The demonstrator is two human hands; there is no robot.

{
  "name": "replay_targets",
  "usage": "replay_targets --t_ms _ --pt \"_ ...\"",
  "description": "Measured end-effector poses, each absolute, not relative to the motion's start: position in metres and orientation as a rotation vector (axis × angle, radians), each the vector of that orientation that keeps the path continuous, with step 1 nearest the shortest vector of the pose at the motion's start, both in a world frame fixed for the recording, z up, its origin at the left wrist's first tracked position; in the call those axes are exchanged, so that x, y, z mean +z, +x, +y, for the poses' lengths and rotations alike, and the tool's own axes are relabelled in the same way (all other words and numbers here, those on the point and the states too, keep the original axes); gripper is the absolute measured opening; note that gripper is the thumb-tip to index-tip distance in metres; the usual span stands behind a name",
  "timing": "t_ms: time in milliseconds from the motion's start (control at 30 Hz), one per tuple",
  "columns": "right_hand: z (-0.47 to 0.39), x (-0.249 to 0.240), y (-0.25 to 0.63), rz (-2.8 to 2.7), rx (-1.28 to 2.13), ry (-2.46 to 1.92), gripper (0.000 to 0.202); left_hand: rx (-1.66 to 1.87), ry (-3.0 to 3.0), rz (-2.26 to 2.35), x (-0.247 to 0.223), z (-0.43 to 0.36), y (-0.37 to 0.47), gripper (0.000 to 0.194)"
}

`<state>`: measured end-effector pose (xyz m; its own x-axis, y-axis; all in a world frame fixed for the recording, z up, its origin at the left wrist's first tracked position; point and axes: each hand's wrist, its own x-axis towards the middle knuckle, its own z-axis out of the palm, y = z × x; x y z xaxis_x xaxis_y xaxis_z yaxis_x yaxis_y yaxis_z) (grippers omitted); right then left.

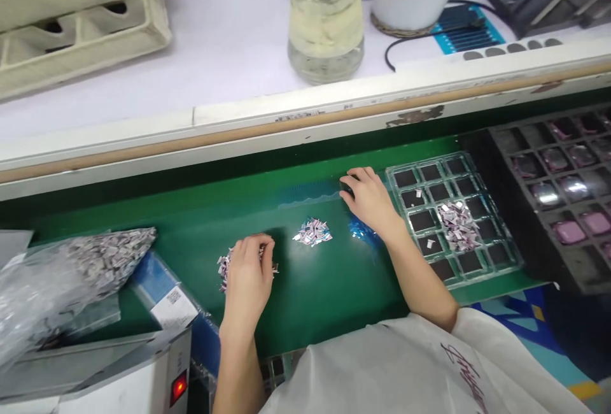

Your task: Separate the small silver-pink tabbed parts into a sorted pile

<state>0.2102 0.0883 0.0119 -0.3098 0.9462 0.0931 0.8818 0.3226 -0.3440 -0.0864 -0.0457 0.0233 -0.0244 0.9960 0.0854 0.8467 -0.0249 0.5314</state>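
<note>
My left hand [249, 274] rests on a heap of small pale, pinkish flat pieces [223, 269], its fingers bent down and drawn together. What is between those fingertips is hidden. Farther right, my right hand [370, 200] has its thumb and fingers curled round a dark spot I cannot make out. Beside it lies a clear bluish strip with a wavy edge [308, 193]. Small blue bits [363, 230] lie just under the right wrist. Between the hands sits a second heap of small pale pieces [312, 232], touched by neither hand.
Right of me stands a clear compartment tray [420, 176] holding more pieces [458, 226], then a dark tray [501, 137] of pink items. At left lie a bag of pieces [112, 255], a blue box [157, 283] and a device with a red light [179, 387]. A jar [326, 25] occupies the shelf.
</note>
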Motion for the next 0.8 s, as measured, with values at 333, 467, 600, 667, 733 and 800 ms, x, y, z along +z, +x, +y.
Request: replay_targets --t_ms 333,467,600,667,733,800 --pt "0.101 0.006 0.195 -2.215 0.544 -1.358 0.037 1.204 1.185 1.547 0.024 0.012 -0.044 0.022" --pt "0.104 -0.003 0.205 -2.232 0.529 -1.381 0.033 1.260 1.046 1.411 0.010 0.020 -0.042 0.026" --pt "0.104 -0.010 0.215 -2.197 0.499 -1.417 0.035 1.285 0.929 1.344 0.002 0.018 -0.042 0.027" --pt "0.104 -0.012 0.215 -2.193 0.474 -1.422 0.033 1.303 0.886 1.329 0.001 0.018 -0.040 0.031" --pt "0.104 -0.013 0.212 -2.194 0.449 -1.429 0.032 1.307 0.862 1.324 0.001 0.016 -0.036 0.034" --pt "0.104 -0.013 0.209 -2.194 0.420 -1.444 0.033 1.297 0.861 1.326 0.001 0.015 -0.032 0.032"
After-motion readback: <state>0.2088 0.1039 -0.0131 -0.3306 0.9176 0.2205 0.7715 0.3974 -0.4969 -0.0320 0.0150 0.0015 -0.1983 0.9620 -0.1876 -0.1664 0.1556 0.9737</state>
